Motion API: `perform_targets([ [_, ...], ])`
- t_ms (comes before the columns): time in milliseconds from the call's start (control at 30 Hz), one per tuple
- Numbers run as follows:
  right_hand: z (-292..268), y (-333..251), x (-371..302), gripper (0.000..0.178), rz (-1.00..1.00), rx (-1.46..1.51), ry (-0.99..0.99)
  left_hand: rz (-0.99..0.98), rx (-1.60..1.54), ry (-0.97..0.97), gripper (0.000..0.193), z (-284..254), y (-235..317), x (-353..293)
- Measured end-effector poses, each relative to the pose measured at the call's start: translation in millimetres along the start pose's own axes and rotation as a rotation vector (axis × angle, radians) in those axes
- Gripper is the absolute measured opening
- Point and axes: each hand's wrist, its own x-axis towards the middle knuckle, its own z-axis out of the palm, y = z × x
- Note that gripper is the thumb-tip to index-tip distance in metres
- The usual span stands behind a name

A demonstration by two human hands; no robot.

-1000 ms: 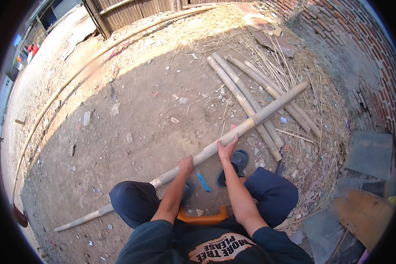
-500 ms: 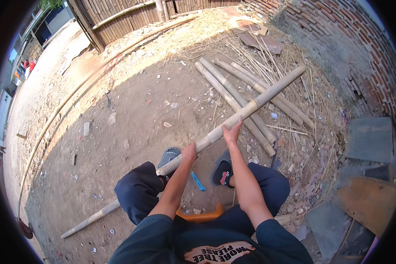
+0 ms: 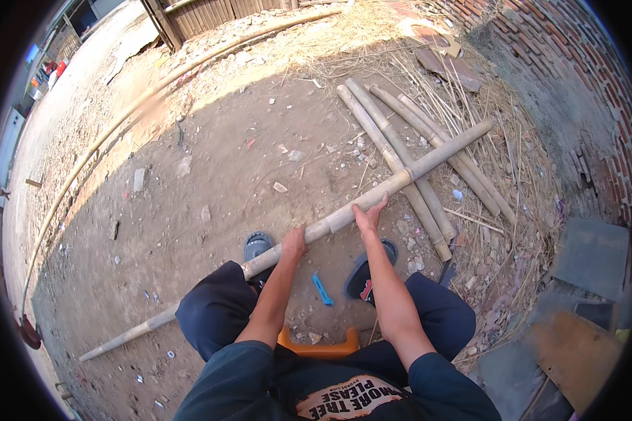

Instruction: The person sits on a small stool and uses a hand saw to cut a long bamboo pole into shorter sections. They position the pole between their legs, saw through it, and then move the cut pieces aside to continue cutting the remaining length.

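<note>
A thick bamboo pole [image 3: 390, 185] slants across in front of me, its far end over other bamboo poles on the ground. My left hand [image 3: 294, 243] is closed around its near part, above my left shoe. Farther along, my right hand [image 3: 369, 216] holds the pole from the near side, thumb and fingertips showing at its edge. The pole's near end is by my left knee. A light blue tool with a slim handle [image 3: 322, 290] lies on the dirt between my feet; its kind is unclear. Another thin bamboo pole [image 3: 126, 340] lies at the lower left, partly behind my knee.
Several bamboo poles [image 3: 400, 165] lie at right among dry straw and rubble. An orange plastic stool [image 3: 318, 349] is under me. Grey and brown boards [image 3: 588, 256] lie at lower right, below a brick wall [image 3: 576, 63]. A long curved bamboo pole [image 3: 95, 151] runs along the left.
The view has shifted slightly. The held pole's far end has dipped a little toward the poles on the ground. Both hands keep about the same hold.
</note>
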Motion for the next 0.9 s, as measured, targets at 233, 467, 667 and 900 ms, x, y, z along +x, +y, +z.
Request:
perform_targets([
  [233,7,-2,-27,0.111,0.384,0.202,-0.025,-0.049,0.036,0.038,0.036,15,-37,-5],
  [467,-85,52,27,0.058,0.383,0.599,-0.257,0.006,-0.006,-0.012,0.054,-6,-7,-6],
  [667,-153,7,65,0.036,0.293,0.618,-0.011,-0.032,-0.011,-0.028,0.059,-21,-16,-22],
  [900,-224,-53,145,0.049,0.108,0.643,0.149,-0.001,-0.033,0.003,0.057,-16,-10,-18],
])
